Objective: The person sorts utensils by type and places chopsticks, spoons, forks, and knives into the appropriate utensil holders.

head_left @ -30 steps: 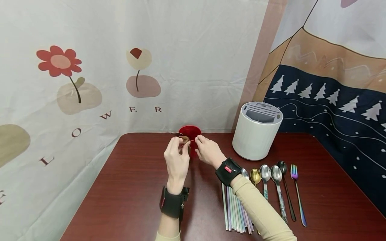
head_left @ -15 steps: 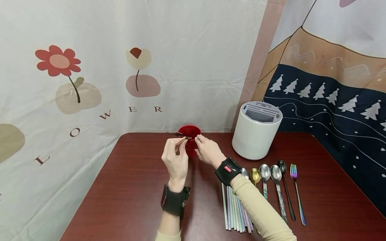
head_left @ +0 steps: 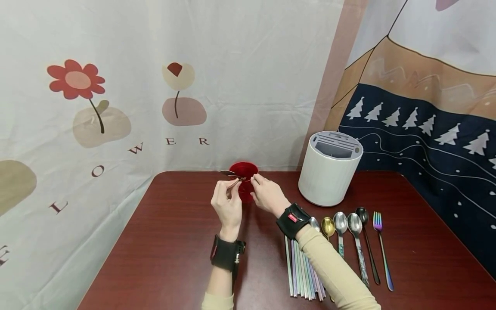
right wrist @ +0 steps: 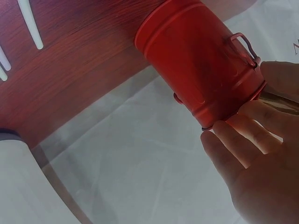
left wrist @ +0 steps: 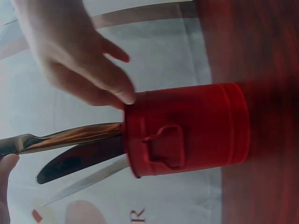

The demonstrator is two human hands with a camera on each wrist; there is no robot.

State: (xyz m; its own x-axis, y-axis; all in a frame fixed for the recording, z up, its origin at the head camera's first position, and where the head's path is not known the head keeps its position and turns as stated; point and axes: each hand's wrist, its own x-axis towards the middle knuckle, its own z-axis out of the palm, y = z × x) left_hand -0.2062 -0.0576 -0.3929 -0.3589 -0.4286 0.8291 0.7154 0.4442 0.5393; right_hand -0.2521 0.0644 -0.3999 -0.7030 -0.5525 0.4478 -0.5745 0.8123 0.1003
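A red metal bucket (left wrist: 196, 128) with small side handles stands upright at the table's far edge. My left hand (head_left: 227, 206) pinches a gold-toned piece of cutlery (left wrist: 79, 137) between thumb and fingers, and its lower end goes into the bucket's mouth. I cannot tell what kind of cutlery it is. Beside it, a dark blade (left wrist: 79, 161) and a silver blade (left wrist: 88, 182) stick up out of the bucket. My right hand (head_left: 268, 193) rests its fairly straight fingertips (right wrist: 222, 128) on the bucket's rim from the right.
A white cylindrical holder (head_left: 327, 172) with a slotted grey top stands back right. In front lie a row of pastel chopsticks (head_left: 304, 269), several spoons (head_left: 354, 224) and a rainbow-coloured fork (head_left: 381, 245). A printed curtain (head_left: 248, 86) hangs right behind the table.
My left hand has turned and shifted slightly with the pinched cutlery, which shows narrower and more edge-on at the bucket's mouth. The right hand keeps its place on the rim.
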